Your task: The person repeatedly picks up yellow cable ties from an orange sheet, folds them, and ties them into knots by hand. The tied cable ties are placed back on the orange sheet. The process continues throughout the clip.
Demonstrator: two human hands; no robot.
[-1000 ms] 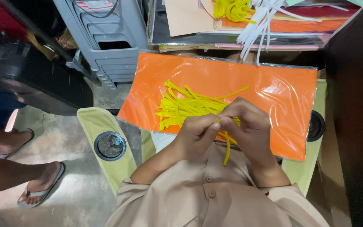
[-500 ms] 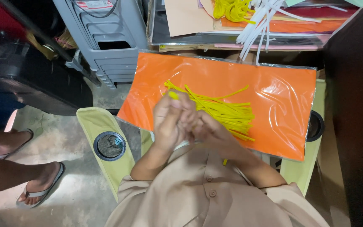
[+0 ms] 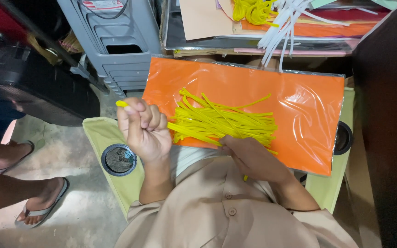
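Yellow strips worked on an orange board across the lap

Left hand point(image 3: 144, 131) is fisted tight around one yellow strip point(image 3: 121, 104), its tip poking out past the knuckles, off the board's left edge. Right hand point(image 3: 252, 158) rests curled at the near edge of the orange board point(image 3: 299, 105), fingers pinching strips from the loose yellow pile point(image 3: 226, 121). Beyond lie stacked coloured sheets point(image 3: 299, 30) and white strips point(image 3: 281, 23).

An orange plastic-wrapped sheet point(image 3: 299, 105) lies across the middle of the frame on a pale green folding chair point(image 3: 99, 135), and a loose bundle of yellow strips point(image 3: 226, 121) rests directly on its lower left half
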